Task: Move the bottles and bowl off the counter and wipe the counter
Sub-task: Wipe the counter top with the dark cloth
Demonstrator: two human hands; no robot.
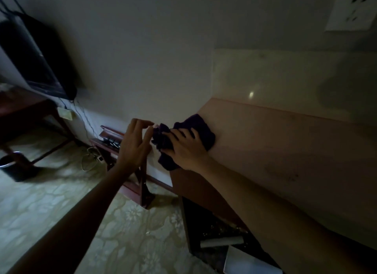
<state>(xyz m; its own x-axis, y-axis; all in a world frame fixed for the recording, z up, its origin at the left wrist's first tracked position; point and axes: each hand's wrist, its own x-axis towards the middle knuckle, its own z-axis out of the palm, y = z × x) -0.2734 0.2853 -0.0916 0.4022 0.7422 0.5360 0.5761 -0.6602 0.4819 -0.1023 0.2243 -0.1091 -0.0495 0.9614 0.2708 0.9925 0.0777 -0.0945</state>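
A dark purple cloth (199, 128) lies bunched at the far left end of the pinkish counter (275, 147), partly hanging over its edge. My right hand (185, 149) presses on the cloth and grips it. Just left of it, off the counter's end, my left hand (135, 143) hovers with fingers spread, its fingertips almost touching the cloth. No bottles or bowl are in view on the counter.
A glossy backsplash (265, 77) and a wall socket (350, 10) are behind the counter. To the left stand a low wooden rack (126, 161), cables, a wall-mounted TV (34, 59) and a dark bin (14, 165) on the patterned floor. An open shelf (220, 239) under the counter holds items.
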